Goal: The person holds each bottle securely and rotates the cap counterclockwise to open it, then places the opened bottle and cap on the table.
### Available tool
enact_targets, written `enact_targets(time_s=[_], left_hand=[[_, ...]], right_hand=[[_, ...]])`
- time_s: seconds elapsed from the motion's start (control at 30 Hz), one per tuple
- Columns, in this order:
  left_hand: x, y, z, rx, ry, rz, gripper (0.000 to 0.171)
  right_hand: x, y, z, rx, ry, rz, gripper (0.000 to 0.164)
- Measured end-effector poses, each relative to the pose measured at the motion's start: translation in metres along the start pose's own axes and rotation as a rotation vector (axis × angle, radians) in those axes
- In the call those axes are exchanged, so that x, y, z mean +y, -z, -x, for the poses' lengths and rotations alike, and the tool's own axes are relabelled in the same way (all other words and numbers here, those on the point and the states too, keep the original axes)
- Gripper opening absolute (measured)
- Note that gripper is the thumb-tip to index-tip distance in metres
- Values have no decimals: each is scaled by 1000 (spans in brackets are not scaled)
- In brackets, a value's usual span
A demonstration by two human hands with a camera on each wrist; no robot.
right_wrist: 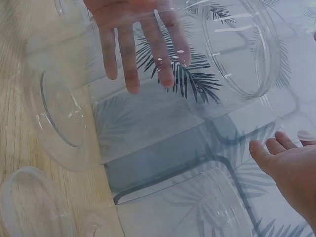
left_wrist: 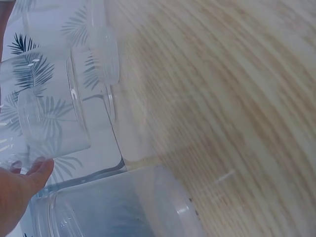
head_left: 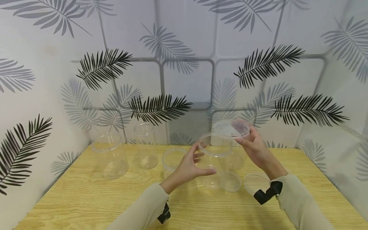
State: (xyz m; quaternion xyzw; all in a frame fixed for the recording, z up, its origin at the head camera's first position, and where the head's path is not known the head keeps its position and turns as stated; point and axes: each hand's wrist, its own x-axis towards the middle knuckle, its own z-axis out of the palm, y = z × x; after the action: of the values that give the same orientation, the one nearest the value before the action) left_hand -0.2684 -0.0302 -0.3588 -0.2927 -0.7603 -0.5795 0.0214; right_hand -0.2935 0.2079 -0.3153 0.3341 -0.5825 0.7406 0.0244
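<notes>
My left hand (head_left: 191, 163) holds the side of a clear plastic jar (head_left: 214, 153), thumb on the near side and fingers round the far side. The same fingers show through the clear wall of the jar (right_wrist: 148, 118) in the right wrist view. My right hand (head_left: 256, 148) pinches a round clear lid (head_left: 225, 127) by its edge, thumb below. This lid is over the jar's right side, close to the open rim, and overlaps it in the head view. In the left wrist view, fingertips (left_wrist: 42, 170) lie by a clear jar.
A wide clear jar (head_left: 110, 156), a narrow tall one (head_left: 146, 143) and a short one (head_left: 172, 156) stand on the left of the wooden table (head_left: 201, 210). Another jar (head_left: 237, 156) is behind the held one. Clear discs (head_left: 231, 182) lie at front right, one under my right wrist.
</notes>
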Motion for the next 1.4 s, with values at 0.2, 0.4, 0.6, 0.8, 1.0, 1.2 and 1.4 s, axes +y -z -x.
enact_targets(time_s=[0.2,0.4,0.6,0.8,1.0,1.2,1.4], left_hand=[[-5,-2,5,24,15,10,91],[-22,-5,7,59,9,-13,92],[-25,-6,12,77,17,-45,95],[-15,-7,16,105,12,-62,91],[-21,-3,14,134,6,-103,84],[-34,1,11,183,4,-135,92],[-40,3,7,231,69,-190,100]], right_hand=[[-4,1,-3,45,-64,69,67],[-6,-2,-10,52,-167,177,75],[0,-4,-22,107,-209,181,80],[3,-4,-26,187,-211,153,79],[3,-3,-22,221,-196,154,72],[2,-2,-16,207,-189,231,67],[1,-2,-10,175,-159,298,65]])
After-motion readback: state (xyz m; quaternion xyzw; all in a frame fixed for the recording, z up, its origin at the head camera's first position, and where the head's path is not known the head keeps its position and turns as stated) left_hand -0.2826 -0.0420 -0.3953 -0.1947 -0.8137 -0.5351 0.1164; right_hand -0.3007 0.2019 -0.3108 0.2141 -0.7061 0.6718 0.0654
